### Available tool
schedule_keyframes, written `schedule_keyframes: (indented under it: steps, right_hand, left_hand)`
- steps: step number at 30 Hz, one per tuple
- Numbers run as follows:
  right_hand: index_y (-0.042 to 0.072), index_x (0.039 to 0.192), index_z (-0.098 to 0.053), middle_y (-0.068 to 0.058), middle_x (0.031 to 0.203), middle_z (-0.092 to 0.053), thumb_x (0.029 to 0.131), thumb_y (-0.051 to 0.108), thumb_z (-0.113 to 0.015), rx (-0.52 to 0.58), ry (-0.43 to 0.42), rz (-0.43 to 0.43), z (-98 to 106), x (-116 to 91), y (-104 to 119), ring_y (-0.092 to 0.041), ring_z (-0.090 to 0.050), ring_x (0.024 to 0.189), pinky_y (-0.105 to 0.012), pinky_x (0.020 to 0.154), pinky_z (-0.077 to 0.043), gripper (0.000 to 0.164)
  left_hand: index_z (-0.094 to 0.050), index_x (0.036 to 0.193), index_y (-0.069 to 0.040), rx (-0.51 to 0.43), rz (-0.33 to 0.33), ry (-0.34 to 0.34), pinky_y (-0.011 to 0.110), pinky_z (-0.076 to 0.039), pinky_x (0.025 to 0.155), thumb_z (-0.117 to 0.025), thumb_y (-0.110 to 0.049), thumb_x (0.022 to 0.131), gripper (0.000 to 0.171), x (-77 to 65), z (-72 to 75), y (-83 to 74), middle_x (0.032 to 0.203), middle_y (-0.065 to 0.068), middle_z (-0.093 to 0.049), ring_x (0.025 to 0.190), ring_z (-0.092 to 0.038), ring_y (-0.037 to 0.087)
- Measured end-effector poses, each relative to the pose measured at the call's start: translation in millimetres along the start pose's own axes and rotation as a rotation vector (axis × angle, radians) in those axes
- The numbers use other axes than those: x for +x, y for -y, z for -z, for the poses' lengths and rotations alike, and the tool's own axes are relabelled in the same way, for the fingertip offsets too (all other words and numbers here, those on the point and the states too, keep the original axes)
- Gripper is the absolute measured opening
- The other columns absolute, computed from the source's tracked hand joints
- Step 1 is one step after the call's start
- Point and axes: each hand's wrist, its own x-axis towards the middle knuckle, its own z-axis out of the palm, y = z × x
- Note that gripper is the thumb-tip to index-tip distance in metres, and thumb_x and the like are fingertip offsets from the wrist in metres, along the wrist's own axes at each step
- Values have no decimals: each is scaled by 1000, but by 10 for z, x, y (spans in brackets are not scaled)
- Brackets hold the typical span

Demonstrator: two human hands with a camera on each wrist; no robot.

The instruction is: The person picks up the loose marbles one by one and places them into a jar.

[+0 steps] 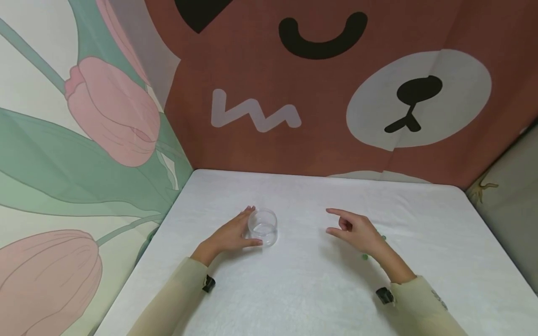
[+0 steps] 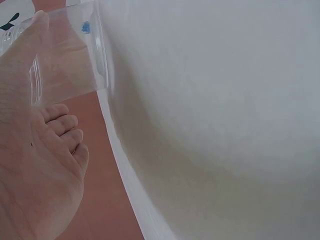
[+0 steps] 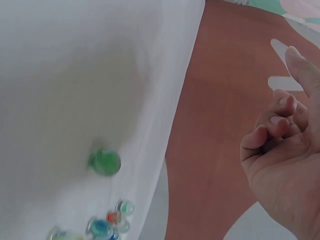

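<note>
A clear plastic jar [image 1: 265,231] stands on the white table left of the middle, its mouth upward. My left hand [image 1: 231,232] grips it from the left, with the thumb on its near side and fingers on the far side. In the left wrist view, a small blue spot shows through the jar [image 2: 70,60] near its base. My right hand [image 1: 357,231] hovers above the table, thumb and index finger stretched apart, the other fingers curled, nothing between them. Beneath the right wrist lies a green marble [image 1: 364,256], with several coloured glass marbles [image 3: 101,228] close by.
The white cloth-covered table [image 1: 294,289] meets a brown printed backdrop [image 1: 252,154] at its far edge. A tulip-patterned curtain [image 1: 113,121] borders the left side, and a grey-green one [image 1: 513,196] the right. Small black wrist cameras [image 1: 384,295] sit at both sleeves.
</note>
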Motion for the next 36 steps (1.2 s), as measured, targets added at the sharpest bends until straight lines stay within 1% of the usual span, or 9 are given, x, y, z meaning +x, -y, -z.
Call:
schedule_keyframes:
  steps: [6,13,18,20,27,31,36]
  right_hand:
    - [10,131,-67,10,69,-45,86,22,-83,-22,-7,-38,91,-107,-69,-3,-41,62,-22,56,-38,49]
    - [9,129,-67,9,70,-45,87,22,-82,-55,-27,-52,191,-253,-138,-2,-40,62,-22,55,-36,47]
    - [10,129,-68,9,70,-45,87,22,-82,-66,-42,-67,261,-335,-204,-2,-39,61,-22,54,-36,46]
    - [10,129,-67,9,70,-46,88,24,-81,-65,-38,-89,293,-367,-233,-2,-40,61,-22,54,-36,46]
    - [11,134,-64,4,73,-50,91,33,-77,-66,-3,-211,427,-476,-322,-4,-43,63,-23,53,-37,50]
    - [9,136,-63,3,74,-50,93,33,-75,-73,-6,-244,498,-537,-348,-4,-42,62,-24,54,-37,51]
    - [7,136,-62,2,75,-50,94,34,-74,-79,-6,-282,584,-603,-396,-5,-42,62,-24,53,-37,52]
  left_hand:
    - [-21,162,-9,-2,2,2,46,-24,124,-75,-63,82,111,8,-10,13,168,9,-21,156,-18,24]
    - [-19,163,-12,7,22,6,47,-25,124,-75,-65,82,112,13,-12,7,169,9,-20,156,-17,23]
    - [-21,162,-10,7,13,-2,47,-25,124,-75,-63,82,111,13,-13,8,168,9,-21,156,-18,24]
    - [-21,162,-9,7,11,-4,47,-25,124,-75,-63,82,111,10,-13,6,168,9,-21,156,-18,24]
    - [-21,162,-10,-2,6,-3,47,-24,124,-76,-62,82,110,1,-11,1,168,10,-21,156,-18,25]
    - [-20,163,-11,2,13,2,46,-24,124,-76,-63,82,111,4,-12,3,168,9,-20,156,-17,24]
    - [-20,162,-10,2,14,6,47,-24,124,-75,-63,83,110,3,-1,-10,168,10,-20,156,-17,25]
